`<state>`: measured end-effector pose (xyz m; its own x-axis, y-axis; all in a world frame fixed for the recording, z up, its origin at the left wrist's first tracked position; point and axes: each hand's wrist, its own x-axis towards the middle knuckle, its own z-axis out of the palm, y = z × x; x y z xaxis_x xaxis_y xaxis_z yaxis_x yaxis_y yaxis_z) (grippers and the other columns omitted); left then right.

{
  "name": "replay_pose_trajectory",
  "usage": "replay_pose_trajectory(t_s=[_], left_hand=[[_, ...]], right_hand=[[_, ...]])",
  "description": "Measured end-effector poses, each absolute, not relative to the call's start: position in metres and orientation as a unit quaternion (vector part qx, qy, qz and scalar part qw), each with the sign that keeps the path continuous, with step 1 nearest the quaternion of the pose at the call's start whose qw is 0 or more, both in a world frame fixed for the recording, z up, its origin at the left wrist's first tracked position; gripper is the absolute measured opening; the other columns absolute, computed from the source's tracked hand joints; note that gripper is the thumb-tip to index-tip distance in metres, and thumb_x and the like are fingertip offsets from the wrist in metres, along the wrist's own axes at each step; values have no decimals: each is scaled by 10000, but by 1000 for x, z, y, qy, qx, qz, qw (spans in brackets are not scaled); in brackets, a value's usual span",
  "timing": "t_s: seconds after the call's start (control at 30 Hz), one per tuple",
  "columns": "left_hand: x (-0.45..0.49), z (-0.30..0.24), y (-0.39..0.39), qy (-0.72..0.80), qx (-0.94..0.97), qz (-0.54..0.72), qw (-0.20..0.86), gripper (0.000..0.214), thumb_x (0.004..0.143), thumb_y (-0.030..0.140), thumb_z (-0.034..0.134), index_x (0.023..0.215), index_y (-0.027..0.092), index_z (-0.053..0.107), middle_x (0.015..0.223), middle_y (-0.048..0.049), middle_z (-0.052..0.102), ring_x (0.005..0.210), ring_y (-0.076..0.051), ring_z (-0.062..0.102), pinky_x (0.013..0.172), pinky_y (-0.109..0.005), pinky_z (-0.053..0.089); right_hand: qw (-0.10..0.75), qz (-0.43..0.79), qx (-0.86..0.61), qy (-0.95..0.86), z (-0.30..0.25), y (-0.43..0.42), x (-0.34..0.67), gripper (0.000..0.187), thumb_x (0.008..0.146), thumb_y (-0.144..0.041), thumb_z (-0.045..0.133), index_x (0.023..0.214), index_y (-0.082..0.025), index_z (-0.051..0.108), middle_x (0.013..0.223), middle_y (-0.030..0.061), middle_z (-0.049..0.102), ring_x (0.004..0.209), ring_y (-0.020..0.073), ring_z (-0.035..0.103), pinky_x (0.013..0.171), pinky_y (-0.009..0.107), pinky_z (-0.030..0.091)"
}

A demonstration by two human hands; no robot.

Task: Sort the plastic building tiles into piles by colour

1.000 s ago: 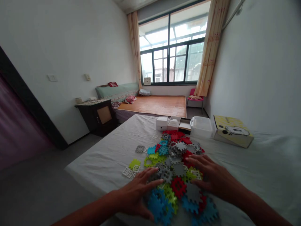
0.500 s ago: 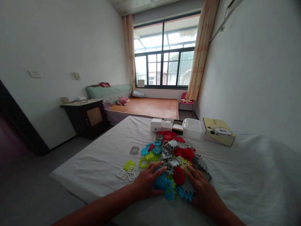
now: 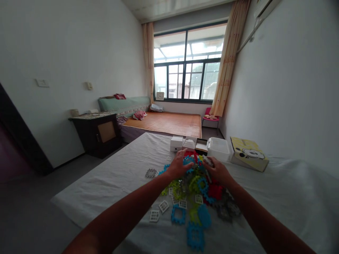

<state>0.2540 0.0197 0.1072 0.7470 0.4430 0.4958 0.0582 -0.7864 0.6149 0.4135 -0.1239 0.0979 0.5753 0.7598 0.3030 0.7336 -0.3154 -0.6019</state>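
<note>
A heap of interlocking plastic tiles with toothed edges lies on the white-covered table. My left hand (image 3: 179, 166) rests at the heap's far left side, thumb and fingers apart against blue tiles (image 3: 189, 163). Opposite it, my right hand (image 3: 218, 172) leans over the far right side with fingers spread, touching a grey-white piece (image 3: 207, 161). Between my forearms lie lime-green tiles (image 3: 178, 190), a red tile (image 3: 215, 191) and a blue square frame tile (image 3: 178, 214). Small white window-grid pieces (image 3: 154, 216) are scattered to the left. Some tiles near my hands are blurred.
Behind the heap stand a white box (image 3: 176, 144), a black-edged open box (image 3: 201, 145), a clear plastic tub (image 3: 218, 149) and a yellow cartoon-printed carton (image 3: 249, 154). A grey tile (image 3: 152, 173) lies apart on the sheet. Farther off is a bed (image 3: 169, 121).
Both hands have moved away from me, from the heap's near side to its far end. Tiles have shifted and spread, with blue and white pieces now nearer me.
</note>
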Motion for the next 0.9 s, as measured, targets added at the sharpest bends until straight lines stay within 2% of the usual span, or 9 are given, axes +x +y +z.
replay_pose_trajectory(t_s=[0.1,0.23,0.37,0.43,0.5,0.6,0.73,0.83,0.9], left_hand=[[240,113,40,153,882,317,312,649,753,445,560,1307,171,362,1294,-135,430,1191,-268,401,996,-428,332],[160,103,60,165,919,232,274,612,798,517,463,1322,225,345,1382,-95,340,1262,-246,311,1025,-417,295],[63,78,62,197,953,81,213,837,693,604,546,1381,278,200,1465,-78,162,1324,-281,159,1051,-443,223],[34,68,56,210,961,12,182,1003,558,660,622,1383,312,171,1476,-77,112,1324,-332,118,1048,-498,182],[27,60,49,208,965,-12,161,1063,514,684,629,1386,325,139,1480,-78,86,1324,-349,88,1047,-528,134],[47,50,36,181,971,28,152,977,595,667,587,1389,314,141,1480,-72,88,1329,-329,89,1058,-510,130],[104,37,20,146,965,133,171,773,747,498,550,1387,267,184,1475,-78,101,1333,-284,113,1063,-450,207],[145,37,17,124,956,194,183,677,792,377,525,1379,232,219,1473,-79,100,1339,-245,107,1068,-385,238],[160,42,28,117,955,211,171,663,783,395,532,1365,228,261,1466,-85,136,1335,-246,125,1069,-379,237]], right_hand=[[382,30,-798,-466,103,-122,422,551,801,-543,394,1207,-177,460,1096,101,612,926,226,604,799,362,464],[326,-89,-769,-542,101,-150,400,565,789,-502,452,1239,-160,455,1238,124,517,1120,266,482,935,430,381],[229,-112,-669,-698,94,-192,340,500,803,-446,479,1276,-294,425,1314,29,462,1200,238,412,963,407,383],[170,-81,-582,-791,92,-205,309,530,789,-473,498,1294,-355,387,1331,-22,441,1198,229,425,953,380,411],[141,-64,-514,-844,89,-208,289,532,778,-498,507,1286,-404,381,1312,-68,452,1169,210,462,960,342,419],[160,-79,-506,-844,78,-194,284,394,796,-429,516,1187,-454,479,1222,-121,531,1120,179,510,991,285,392],[148,-142,-567,-798,59,-169,312,273,829,-304,494,1059,-426,575,1179,-132,567,1126,190,499,1034,333,322],[141,-226,-618,-739,57,-159,339,285,850,-237,453,1081,-362,565,1196,-89,565,1148,207,465,1018,414,284],[163,-267,-663,-681,62,-156,357,264,851,-245,447,1071,-311,576,1178,-35,582,1145,226,453,974,433,298]])
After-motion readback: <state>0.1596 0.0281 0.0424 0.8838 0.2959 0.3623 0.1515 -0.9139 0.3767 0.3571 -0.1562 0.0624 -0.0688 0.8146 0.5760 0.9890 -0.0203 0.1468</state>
